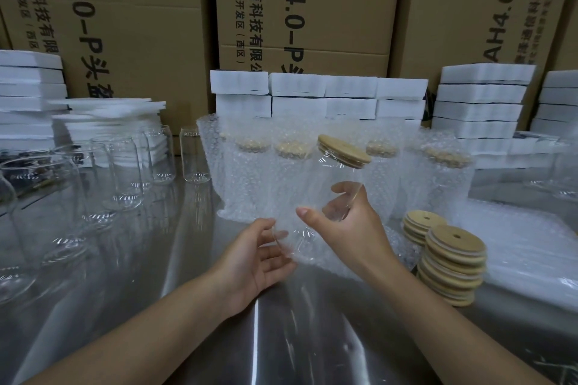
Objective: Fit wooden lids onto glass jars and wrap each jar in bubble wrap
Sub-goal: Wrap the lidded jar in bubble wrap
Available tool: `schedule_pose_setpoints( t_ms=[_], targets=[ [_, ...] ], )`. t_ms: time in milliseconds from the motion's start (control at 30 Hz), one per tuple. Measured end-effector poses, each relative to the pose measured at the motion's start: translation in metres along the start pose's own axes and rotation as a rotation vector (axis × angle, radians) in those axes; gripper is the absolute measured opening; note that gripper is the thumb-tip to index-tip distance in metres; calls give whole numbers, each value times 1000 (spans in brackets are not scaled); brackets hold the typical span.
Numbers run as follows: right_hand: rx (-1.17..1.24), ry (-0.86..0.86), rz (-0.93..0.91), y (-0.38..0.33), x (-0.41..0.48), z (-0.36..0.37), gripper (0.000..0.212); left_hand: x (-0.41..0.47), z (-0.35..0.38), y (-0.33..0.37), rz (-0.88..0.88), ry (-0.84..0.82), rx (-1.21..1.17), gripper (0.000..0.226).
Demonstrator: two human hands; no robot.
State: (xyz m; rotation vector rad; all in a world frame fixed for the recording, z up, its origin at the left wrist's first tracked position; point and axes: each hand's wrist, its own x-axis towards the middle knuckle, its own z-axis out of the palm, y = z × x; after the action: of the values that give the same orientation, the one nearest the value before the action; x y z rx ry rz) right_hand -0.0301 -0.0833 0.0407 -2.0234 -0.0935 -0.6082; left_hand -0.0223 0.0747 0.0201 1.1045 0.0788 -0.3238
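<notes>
A smooth clear glass jar (331, 172), capped with a round wooden lid (344, 150), is gripped tilted by the right hand (344, 222) above the shiny worktop's (281, 337) middle. The left hand (259, 256) is held open beside its base. Two lid stacks (453, 266) are seen right, and at least four bubble-wrapped jars (250, 172) behind.

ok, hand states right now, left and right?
Left hand: open, at the base of the jar.
Right hand: holding the jar, fingers curled round it.

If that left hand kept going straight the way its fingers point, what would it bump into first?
Most likely the base of the glass jar that the right hand holds tilted. The fingertips of the left hand look almost at it, though depth is unclear.
</notes>
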Motion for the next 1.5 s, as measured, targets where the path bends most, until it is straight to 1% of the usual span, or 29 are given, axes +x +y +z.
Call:
schedule_pose_setpoints(
  t_ms=[200, 267, 333, 433, 600, 733, 800, 900, 1000, 1067, 1100, 1200, 1267, 1333, 1400, 1433, 1500],
  targets=[
    [16, 14, -8, -1, 0, -1, 82, 1, 0, 1, 71, 48, -12, 20],
    [17, 15, -6, -2, 0, -2, 79, 1, 1, 1, 140, 55, 24, 13],
    [4, 11, -7, -2, -1, -2, 76, 1, 0, 1, 240, 74, 126, 8],
    [-23, 4, -15, -3, -2, -2, 75, 1, 0, 2, 352, 130, 268, 21],
    [-34, 1, -15, -4, -4, -3, 75, -3, -1, 1, 360, 93, 236, 25],
    [-35, 0, -7, -4, -5, -4, 74, -4, 0, 0, 407, 98, 270, 31],
    [-40, -18, -5, -3, -4, -4, 72, -4, 1, 0, 494, 135, 316, 30],
    [-24, -45, -19, -2, -3, -4, 68, -5, 2, 2, 726, 184, 365, 33],
    [-28, -73, -15, -2, -3, -3, 68, -10, 2, 5, 948, 110, 369, 38],
    [-14, -75, -14, -2, -4, -3, 68, -13, 3, 4, 1003, 36, 346, 36],
    [5, -69, -19, -2, -4, -2, 68, -14, 2, 3, 1004, 6, 345, 44],
    [78, -41, -15, -3, -4, -2, 67, -12, -1, -5, 958, -30, 486, 84],
    [134, -27, 6, -4, -3, -2, 62, -7, -3, -11, 852, -36, 591, 112],
    [176, -29, 23, -5, -5, 0, 66, -2, -2, -18, 725, -62, 671, 139],
    [209, -44, 29, -5, -6, 3, 68, 2, 0, -24, 639, -89, 690, 152],
    [223, -59, 26, -5, -7, 4, 67, 4, 1, -26, 625, -91, 671, 154],
    [221, -104, 11, -5, -10, 7, 71, 8, 1, -27, 622, -69, 622, 150]
  ],
)
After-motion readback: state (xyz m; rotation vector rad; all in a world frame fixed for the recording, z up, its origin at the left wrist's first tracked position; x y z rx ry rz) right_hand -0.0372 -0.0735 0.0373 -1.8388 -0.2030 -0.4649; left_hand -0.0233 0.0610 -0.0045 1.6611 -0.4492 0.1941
